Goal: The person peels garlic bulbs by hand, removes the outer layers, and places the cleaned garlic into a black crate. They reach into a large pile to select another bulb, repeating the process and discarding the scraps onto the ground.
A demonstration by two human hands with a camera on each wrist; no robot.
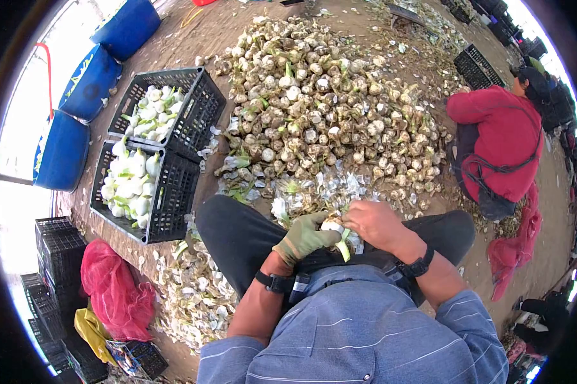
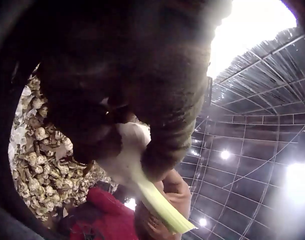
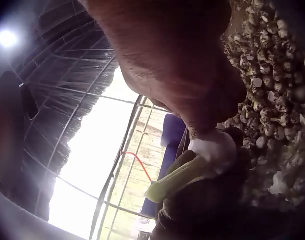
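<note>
My left hand [image 1: 309,238], in a green work glove, grips a white garlic bulb [image 1: 332,226] above my lap. A pale green stem [image 2: 165,207] sticks out past the glove in the left wrist view. My bare right hand [image 1: 373,224] is at the bulb's other side, thumb and fingers bent and pinching it at the root end. In the right wrist view, the bulb [image 3: 220,150] shows smooth and white under the right fingertips. Loose papery skins [image 1: 327,189] lie just beyond the hands.
A big heap of unpeeled garlic [image 1: 339,109] spreads ahead. Two black crates [image 1: 183,169] of white bulbs stand at left, near blue tubs [image 1: 64,150]. A person in a red top [image 1: 503,141] sits at right. Red mesh bags [image 1: 112,291] and peelings [image 1: 192,301] lie at lower left.
</note>
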